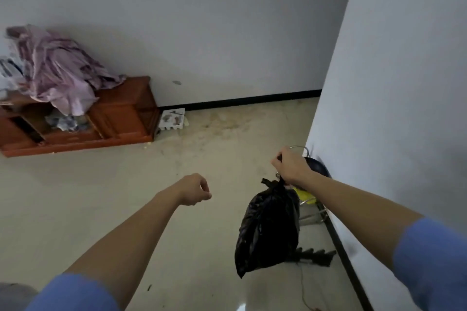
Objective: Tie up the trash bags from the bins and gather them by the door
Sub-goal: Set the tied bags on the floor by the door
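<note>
Head view is showing the person's right hand gripping the knotted neck of the black trash bag, fingers curled tight round it, so the bag is hanging from the fist just beside the white wall. Their left hand is hanging loosely curled, holding nothing, farther out from that wall. Well away from the wall, a wooden cabinet is carrying heaped pink cloth.

Glossy black plastic bag; varnished wooden cabinet; crumpled cloth.
</note>
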